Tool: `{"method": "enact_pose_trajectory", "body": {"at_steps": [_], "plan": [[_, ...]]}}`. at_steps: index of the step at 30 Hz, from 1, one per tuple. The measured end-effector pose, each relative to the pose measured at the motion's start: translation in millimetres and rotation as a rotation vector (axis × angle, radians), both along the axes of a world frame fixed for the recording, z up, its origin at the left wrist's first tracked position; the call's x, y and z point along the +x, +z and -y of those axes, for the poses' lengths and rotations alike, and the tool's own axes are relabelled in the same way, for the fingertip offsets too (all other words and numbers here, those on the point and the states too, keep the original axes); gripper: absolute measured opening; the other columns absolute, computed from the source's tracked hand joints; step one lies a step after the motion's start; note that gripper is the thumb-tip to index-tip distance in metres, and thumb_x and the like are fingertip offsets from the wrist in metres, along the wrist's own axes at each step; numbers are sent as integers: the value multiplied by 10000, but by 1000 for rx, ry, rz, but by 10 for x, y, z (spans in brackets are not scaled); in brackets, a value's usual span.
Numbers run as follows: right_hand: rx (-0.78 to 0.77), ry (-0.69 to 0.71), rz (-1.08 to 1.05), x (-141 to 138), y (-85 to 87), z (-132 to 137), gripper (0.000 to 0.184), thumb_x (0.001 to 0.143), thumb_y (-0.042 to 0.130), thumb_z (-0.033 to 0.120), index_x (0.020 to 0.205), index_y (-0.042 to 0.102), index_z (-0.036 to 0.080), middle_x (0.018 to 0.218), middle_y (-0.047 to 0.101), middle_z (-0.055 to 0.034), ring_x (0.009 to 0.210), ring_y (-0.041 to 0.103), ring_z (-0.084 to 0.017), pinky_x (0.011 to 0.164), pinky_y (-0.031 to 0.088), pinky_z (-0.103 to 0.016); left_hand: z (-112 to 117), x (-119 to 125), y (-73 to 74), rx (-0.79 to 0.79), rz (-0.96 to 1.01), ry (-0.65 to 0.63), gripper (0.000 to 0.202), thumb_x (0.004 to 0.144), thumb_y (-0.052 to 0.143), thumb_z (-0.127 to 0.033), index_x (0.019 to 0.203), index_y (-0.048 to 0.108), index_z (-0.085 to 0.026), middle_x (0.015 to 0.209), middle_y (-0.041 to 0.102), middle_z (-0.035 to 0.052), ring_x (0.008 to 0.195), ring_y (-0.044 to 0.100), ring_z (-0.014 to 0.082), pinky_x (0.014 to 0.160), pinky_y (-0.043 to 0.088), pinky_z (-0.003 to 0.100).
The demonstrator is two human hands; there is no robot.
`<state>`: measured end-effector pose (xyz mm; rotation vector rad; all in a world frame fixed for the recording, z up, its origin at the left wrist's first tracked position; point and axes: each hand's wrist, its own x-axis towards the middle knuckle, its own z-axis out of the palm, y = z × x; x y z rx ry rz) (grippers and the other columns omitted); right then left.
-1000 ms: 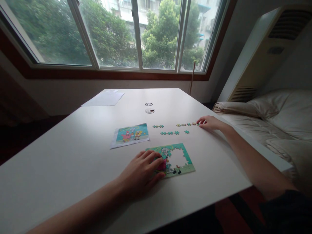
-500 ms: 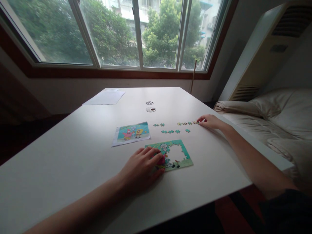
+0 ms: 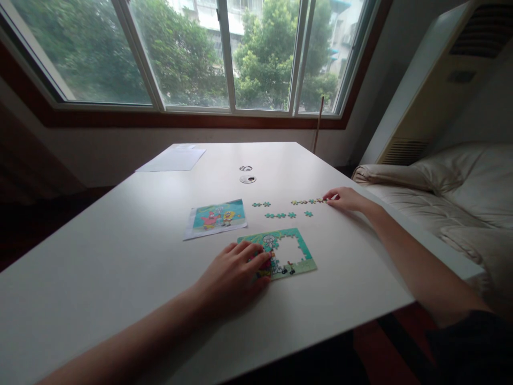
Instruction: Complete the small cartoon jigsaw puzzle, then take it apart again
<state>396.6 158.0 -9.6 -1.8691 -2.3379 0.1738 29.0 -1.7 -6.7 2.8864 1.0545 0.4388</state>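
Observation:
A partly built cartoon jigsaw [image 3: 296, 258] lies on the white table [image 3: 120, 256] with a bare gap in its middle. My left hand [image 3: 232, 275] rests flat on its left part, fingers stretched out over the pieces. A printed reference picture [image 3: 215, 218] lies just beyond it. Several loose teal pieces [image 3: 280, 215] sit in short rows further back. My right hand [image 3: 347, 199] reaches to the right end of the far row of pieces [image 3: 308, 202], fingertips pinched at the last piece there.
A sheet of paper [image 3: 172, 159] lies at the table's far left. Two round cable holes [image 3: 247, 178] are in the tabletop. A cushioned sofa [image 3: 449, 198] stands to the right, with an air conditioner unit [image 3: 433, 80] behind it. Windows run along the back wall.
The view has shifted slightly, so everything sits a little higher in the frame. Both hands stay where they were, the left on the jigsaw, the right at the row's end.

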Motion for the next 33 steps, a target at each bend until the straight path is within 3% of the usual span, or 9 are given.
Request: {"method": "enact_pose_trajectory", "body": {"at_steps": [12, 17, 24, 28, 33], "plan": [[-3, 14, 4, 6, 7, 5, 271, 722, 506, 252, 962, 628, 220, 894, 653, -5, 722, 590, -132, 661, 419, -216, -10, 11, -26, 18, 5, -9, 336, 813, 442, -299, 1142, 459, -229, 1053, 514, 81, 951, 467, 236, 815, 390, 415], [86, 4, -16, -65, 10, 14, 261, 741, 489, 223, 964, 620, 190, 893, 649, -26, 748, 585, -139, 684, 417, -220, -10, 13, -29, 28, 1, -16, 334, 819, 432, -301, 1145, 454, -231, 1058, 513, 80, 949, 467, 231, 816, 391, 409], [152, 106, -19, -286, -22, 31, 251, 747, 471, 154, 933, 636, 187, 915, 637, -42, 794, 571, -149, 742, 410, -232, -6, 15, -24, 37, -5, -15, 327, 825, 427, -302, 1144, 454, -234, 1054, 515, 78, 945, 468, 226, 811, 395, 399], [163, 178, -37, -350, -61, 40, 233, 763, 474, 178, 922, 642, 201, 910, 632, -35, 810, 561, -150, 764, 407, -235, -7, 16, -13, 20, -45, -11, 341, 826, 425, -298, 1160, 444, -236, 1075, 503, 81, 954, 459, 237, 817, 389, 415], [161, 168, -43, -362, -106, 22, 221, 765, 492, 222, 927, 641, 202, 927, 622, -46, 842, 545, -165, 780, 399, -252, -7, 17, -12, 21, -44, -13, 346, 824, 427, -294, 1165, 441, -239, 1077, 502, 81, 951, 459, 239, 814, 390, 416]]}}
